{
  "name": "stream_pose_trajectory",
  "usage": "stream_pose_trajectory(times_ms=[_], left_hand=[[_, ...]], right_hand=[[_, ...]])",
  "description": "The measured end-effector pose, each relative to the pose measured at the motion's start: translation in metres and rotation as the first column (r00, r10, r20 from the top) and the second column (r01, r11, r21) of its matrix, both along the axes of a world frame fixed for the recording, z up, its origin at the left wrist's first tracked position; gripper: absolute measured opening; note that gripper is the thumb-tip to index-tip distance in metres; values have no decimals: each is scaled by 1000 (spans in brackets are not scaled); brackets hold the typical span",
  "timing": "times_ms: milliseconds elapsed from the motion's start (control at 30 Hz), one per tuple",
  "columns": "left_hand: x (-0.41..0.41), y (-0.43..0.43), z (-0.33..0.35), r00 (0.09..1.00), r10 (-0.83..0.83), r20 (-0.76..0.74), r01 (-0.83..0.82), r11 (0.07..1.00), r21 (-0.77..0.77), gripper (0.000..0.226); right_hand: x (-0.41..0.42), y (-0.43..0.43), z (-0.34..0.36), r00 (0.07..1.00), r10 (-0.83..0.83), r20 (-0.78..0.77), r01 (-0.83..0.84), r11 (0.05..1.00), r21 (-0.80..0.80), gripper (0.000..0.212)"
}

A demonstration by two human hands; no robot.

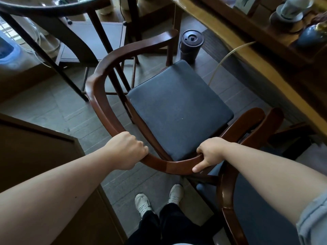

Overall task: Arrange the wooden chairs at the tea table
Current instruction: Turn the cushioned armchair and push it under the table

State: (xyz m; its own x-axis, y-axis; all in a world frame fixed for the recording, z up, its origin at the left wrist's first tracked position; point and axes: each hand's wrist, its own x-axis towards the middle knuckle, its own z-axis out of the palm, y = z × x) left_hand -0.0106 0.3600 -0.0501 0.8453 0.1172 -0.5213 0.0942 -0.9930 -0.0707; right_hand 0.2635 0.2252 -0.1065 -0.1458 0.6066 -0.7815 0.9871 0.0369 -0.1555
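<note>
A wooden chair (99, 89) with a curved dark-brown back rail and a dark blue seat cushion (178, 110) stands in front of me, turned towards the tea table (235, 55) at the upper right. My left hand (127, 149) is closed around the left side of the rail. Gripping the rail's right side is my right hand (209, 152), one finger lying along the wood. A second wooden chair (228, 200) with a blue seat stands at the lower right, its arm touching the first chair's arm. A third chair (53, 7) stands at the upper left.
A dark lidded bucket (191, 45) stands on the floor by the table, and a pale hose (228, 55) runs down from the table's edge. Tea ware (292, 9) sits on the table. A brown cabinet (35, 152) is close at my left. My shoes (159, 198) stand on the tiled floor.
</note>
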Motion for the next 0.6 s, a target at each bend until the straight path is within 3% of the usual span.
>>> stream_pose_trajectory(times_ms=[167, 333, 467, 600], left_hand=[[6, -3, 4, 1000, 4, 21, -4, 1000, -19, 18], [-3, 8, 17, 973, -52, 226, 70, 995, -74, 45], [-12, 35, 37, 926, -69, 370, 128, 982, -137, 60], [-13, 75, 50, 851, -61, 521, 172, 970, -169, 50]], right_hand=[[6, -4, 7, 1000, -5, 1, 5, 999, 33, 76], [-1, -21, 18, 983, -142, -116, 165, 961, 220, 82], [-27, -28, 36, 882, -343, -322, 443, 836, 324, 68], [-59, -16, 58, 743, -494, -451, 661, 647, 380, 44]])
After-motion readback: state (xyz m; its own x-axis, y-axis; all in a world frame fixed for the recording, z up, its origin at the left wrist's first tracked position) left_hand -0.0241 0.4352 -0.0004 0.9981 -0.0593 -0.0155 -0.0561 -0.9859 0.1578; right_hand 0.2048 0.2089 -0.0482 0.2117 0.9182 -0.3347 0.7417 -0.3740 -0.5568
